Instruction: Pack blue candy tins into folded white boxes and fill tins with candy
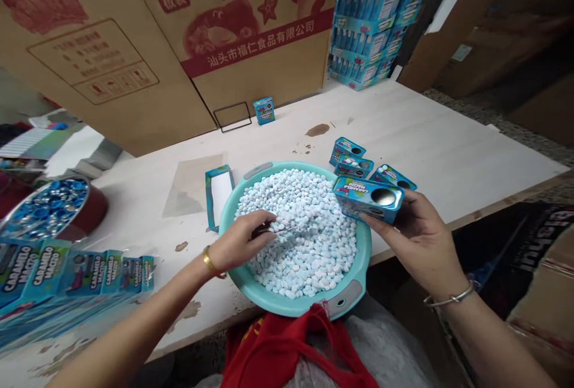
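Note:
My left hand [251,235] is closed over a turquoise basin [236,283] heaped with small pale blue and white candies [305,262]. Its fingers pinch the dark handle of what looks like a scoop, whose front end is covered by candies. At the basin's right rim, my right hand [419,238] grips a small blue candy box [359,194], tilted so that its round opening faces up. Just behind that box stand several similar boxes [350,144] with round openings; candies show on top of some.
Large cardboard cartons [251,65] stand along the back, beside stacked blue packs [363,29]. A single box [264,110] and a wire frame [233,118] sit before them. To the left are an open blue tray [218,191], a red pot [92,214] and wrapped packs [85,271].

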